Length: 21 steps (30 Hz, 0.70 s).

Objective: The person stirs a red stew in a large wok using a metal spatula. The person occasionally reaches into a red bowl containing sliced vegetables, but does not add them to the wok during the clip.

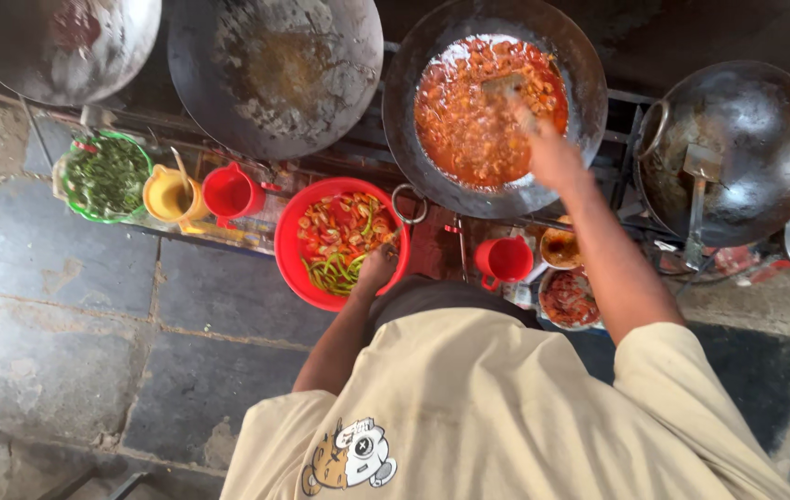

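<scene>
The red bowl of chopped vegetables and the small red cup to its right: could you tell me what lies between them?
Head view: the wok's metal ring handle.

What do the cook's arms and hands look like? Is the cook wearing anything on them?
Both arms are bare from above the elbow down. The left hand and right hand wear no gloves, and I see no rings or watch. Short, loose cream sleeves cover the upper arms, part of a cream shirt with a cartoon print.
</scene>
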### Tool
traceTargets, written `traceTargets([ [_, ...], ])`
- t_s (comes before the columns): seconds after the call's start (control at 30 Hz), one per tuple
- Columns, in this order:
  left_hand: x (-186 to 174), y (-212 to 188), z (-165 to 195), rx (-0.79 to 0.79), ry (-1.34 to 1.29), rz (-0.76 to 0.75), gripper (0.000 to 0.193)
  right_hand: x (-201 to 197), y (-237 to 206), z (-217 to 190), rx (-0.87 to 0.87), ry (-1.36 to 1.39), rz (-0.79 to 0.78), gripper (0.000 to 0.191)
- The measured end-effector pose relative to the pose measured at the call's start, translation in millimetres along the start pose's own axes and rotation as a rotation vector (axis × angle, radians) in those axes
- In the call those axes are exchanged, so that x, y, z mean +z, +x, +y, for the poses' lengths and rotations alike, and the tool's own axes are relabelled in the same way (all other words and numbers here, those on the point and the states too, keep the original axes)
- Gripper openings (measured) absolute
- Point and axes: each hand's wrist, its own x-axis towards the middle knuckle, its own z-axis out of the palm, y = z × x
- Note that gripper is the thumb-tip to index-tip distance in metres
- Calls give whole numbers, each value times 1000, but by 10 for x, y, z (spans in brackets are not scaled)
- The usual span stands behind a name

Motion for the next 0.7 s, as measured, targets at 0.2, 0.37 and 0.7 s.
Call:
traceTargets([
  [0.2, -32, -16, 47, -33, -30, -30, 29, 423, -90, 199, 34, 51, -36, 64],
  [0.37, 22, -5, 47, -24, 6, -40, 29, 265, -302, 287, -32, 29, 52, 52],
  [0.7, 35, 71, -45, -53, 43, -40, 29, -124, -602, 264, 108, 76, 75, 42],
])
